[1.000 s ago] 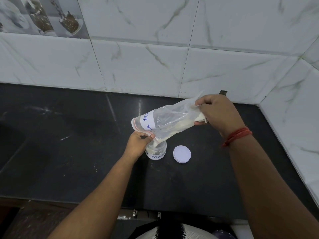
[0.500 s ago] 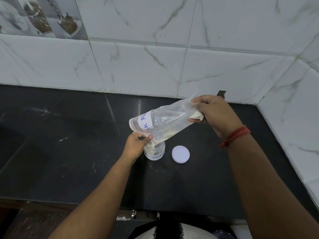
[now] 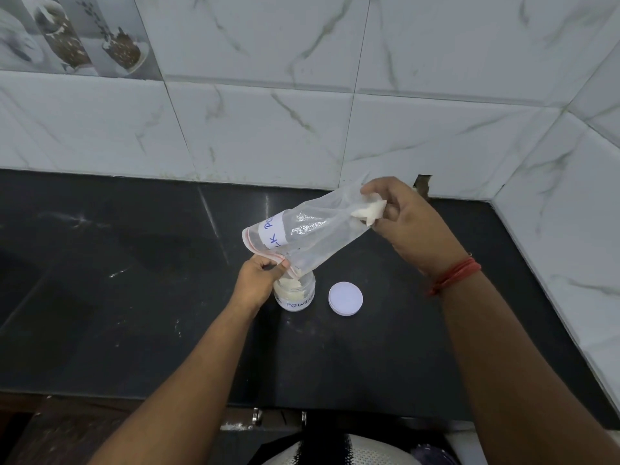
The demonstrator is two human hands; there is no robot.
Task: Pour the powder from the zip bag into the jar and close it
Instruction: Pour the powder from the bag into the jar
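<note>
Our zip bag point(image 3: 315, 236) slants above the jar point(image 3: 295, 292), its mouth pinched by our left hand point(image 3: 260, 276) at the jar's rim, its limp, slippery bottom corner gripped by our right hand point(image 3: 407, 223). The lid point(image 3: 345, 298) lies just right of the jar.

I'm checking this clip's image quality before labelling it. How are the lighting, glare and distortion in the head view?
Head view: even, dim indoor light; faint glare streaks on the dark countertop; wide-angle bending curves the wall tiles near the edges; the zip bag, jar and lid are reasonably sharp, though the bag's clear plastic shows small highlights.
</note>
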